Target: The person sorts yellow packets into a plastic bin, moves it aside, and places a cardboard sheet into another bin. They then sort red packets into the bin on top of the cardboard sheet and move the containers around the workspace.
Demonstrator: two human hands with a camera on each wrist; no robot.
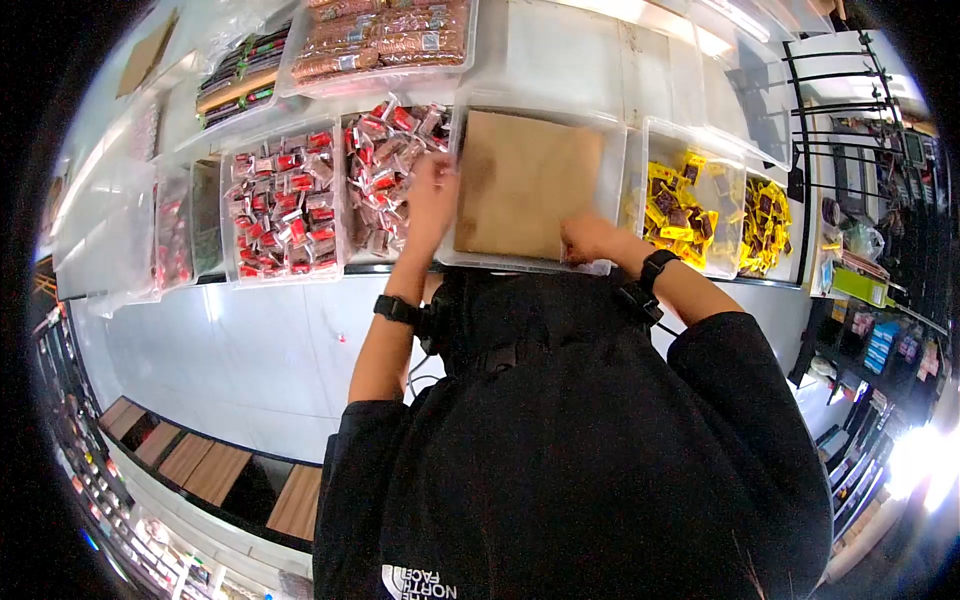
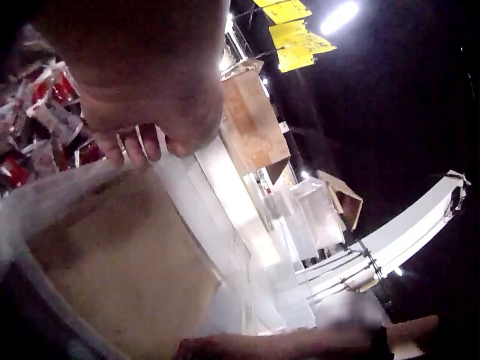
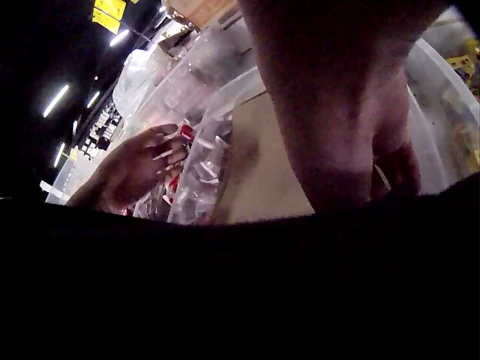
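A brown cardboard sheet [image 1: 527, 185] lies in a clear plastic bin [image 1: 617, 150] in front of the person. My right hand [image 1: 592, 238] has its fingers curled down at the sheet's near right corner and grips it there; the corner is hidden under the hand. On the other side, my left hand [image 1: 432, 195] is at the bin's left rim, over red-wrapped packets [image 1: 372, 215]. In the right wrist view a red packet [image 3: 186, 133] shows right at the left fingertips; I cannot tell whether they hold it. The left fingers bend over the rim in the left wrist view.
Further left stands another bin of red-wrapped packets [image 1: 285, 205]. Yellow-wrapped packets [image 1: 680, 215] fill bins on the right. Behind, a bin holds stacked brown packs [image 1: 385, 45]. A black wire rack [image 1: 840, 110] stands at the far right, close to the bins.
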